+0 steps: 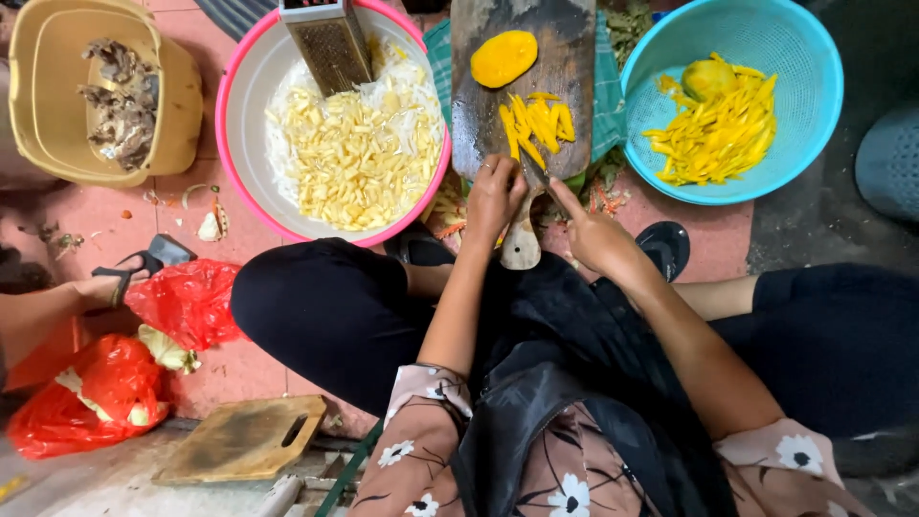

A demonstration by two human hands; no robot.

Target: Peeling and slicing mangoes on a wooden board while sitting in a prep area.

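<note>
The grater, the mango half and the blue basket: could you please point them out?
grater [330,48], head view, its metal face.
mango half [504,57], head view, middle of flesh.
blue basket [809,86], head view, bare inner wall.

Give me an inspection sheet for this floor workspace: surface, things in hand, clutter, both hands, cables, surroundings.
Surface: reddish tiled floor, with scraps scattered near the bowls.
Job's things: dark wooden cutting board carrying a yellow fruit half and cut yellow strips; knife only partly visible.
Clutter: pink-rimmed bowl of pale shreds with a metal grater; blue basket of yellow strips; yellow tub of scraps; red plastic bags; spare board.
Grippers: left hand pressed down at the board's near end; right hand on the knife.
Cables: nothing seen.
Surroundings: another person's foot in a sandal at the left edge.
</note>
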